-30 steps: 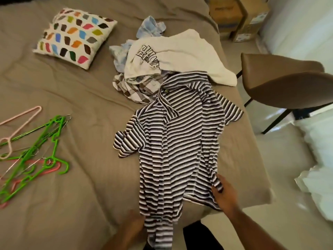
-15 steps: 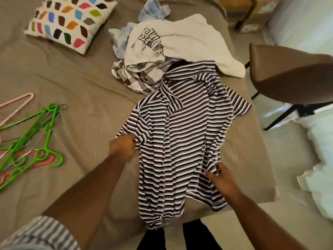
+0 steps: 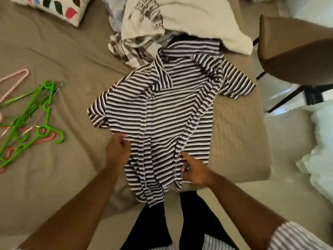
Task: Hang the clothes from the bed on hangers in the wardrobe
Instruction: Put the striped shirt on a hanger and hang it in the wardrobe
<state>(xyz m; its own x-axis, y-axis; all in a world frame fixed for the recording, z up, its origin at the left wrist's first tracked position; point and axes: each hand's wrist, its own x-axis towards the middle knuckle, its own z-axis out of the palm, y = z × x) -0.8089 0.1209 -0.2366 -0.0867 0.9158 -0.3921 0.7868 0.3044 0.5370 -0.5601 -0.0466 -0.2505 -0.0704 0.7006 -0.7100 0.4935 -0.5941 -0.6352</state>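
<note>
Bed (image 3: 54, 56) fills left and centre, taupe sheet, creased. Patterned cushion (image 3: 59, 8) at far left, white with coloured blobs. Brown chair (image 3: 295, 51) right of the bed, dark thin legs, on a pale glossy floor (image 3: 281, 195). White bedding or bag (image 3: 320, 147) bunched at right edge. Cardboard boxes barely visible at far right. Light soft, reflections on the floor under the chair.

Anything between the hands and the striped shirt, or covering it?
Nothing blocks the hands: left hand and right hand already touch the striped shirt. Only the white sweatshirt overlaps its collar end.
</note>
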